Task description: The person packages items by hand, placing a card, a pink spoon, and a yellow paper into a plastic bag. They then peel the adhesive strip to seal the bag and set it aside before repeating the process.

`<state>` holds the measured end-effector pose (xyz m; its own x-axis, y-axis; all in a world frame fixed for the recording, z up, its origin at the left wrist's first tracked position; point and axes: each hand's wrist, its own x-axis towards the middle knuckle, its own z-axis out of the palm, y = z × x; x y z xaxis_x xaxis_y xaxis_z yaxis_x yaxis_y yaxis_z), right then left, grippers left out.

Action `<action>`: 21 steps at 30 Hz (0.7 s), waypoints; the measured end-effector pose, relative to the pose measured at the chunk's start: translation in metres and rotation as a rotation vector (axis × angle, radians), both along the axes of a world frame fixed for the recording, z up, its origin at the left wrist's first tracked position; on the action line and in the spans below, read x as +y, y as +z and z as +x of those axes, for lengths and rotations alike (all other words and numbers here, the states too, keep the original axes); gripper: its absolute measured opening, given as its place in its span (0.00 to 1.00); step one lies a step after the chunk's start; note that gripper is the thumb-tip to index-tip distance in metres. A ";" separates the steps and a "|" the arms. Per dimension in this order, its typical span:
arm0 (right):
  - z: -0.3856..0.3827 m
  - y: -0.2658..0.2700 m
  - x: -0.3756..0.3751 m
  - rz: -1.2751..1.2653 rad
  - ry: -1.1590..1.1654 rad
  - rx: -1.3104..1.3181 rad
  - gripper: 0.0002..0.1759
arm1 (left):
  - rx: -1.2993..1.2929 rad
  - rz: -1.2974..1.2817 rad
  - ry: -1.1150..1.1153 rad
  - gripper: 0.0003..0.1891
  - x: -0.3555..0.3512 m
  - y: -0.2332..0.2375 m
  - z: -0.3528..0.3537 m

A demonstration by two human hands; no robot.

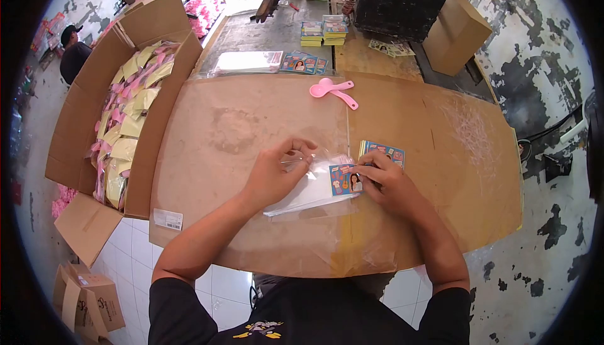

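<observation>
My right hand (391, 186) pinches a small blue printed card (340, 181) at its right edge, over the stack of clear plastic bags (301, 199). At the upper end of that stack, my left hand (277, 170) has thumb and fingers closed on the mouth of a clear bag. Just behind my right hand lies a pile of the same blue cards (396, 154), partly covered by my fingers. Two pink plastic scoops (325, 88) rest crossed on the cardboard farther back.
Brown cardboard (214, 175) covers the table. At left stands a large open carton (162, 93) full of packed bags. More bags (248, 62), blue cards (299, 63) and card stacks (333, 27) sit at the back. A person (75, 55) is at far left.
</observation>
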<state>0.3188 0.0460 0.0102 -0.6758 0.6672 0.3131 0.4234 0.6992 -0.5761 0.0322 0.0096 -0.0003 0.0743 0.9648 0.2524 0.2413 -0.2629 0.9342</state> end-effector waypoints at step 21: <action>0.001 0.001 0.002 -0.128 -0.139 0.389 0.20 | -0.268 -0.333 -0.198 0.22 -0.012 0.010 0.008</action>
<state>0.3195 0.0484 0.0112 -0.4248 0.7936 0.4357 0.2430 0.5635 -0.7895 0.0399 -0.0026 0.0095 0.2396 0.9703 -0.0333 -0.0447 0.0452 0.9980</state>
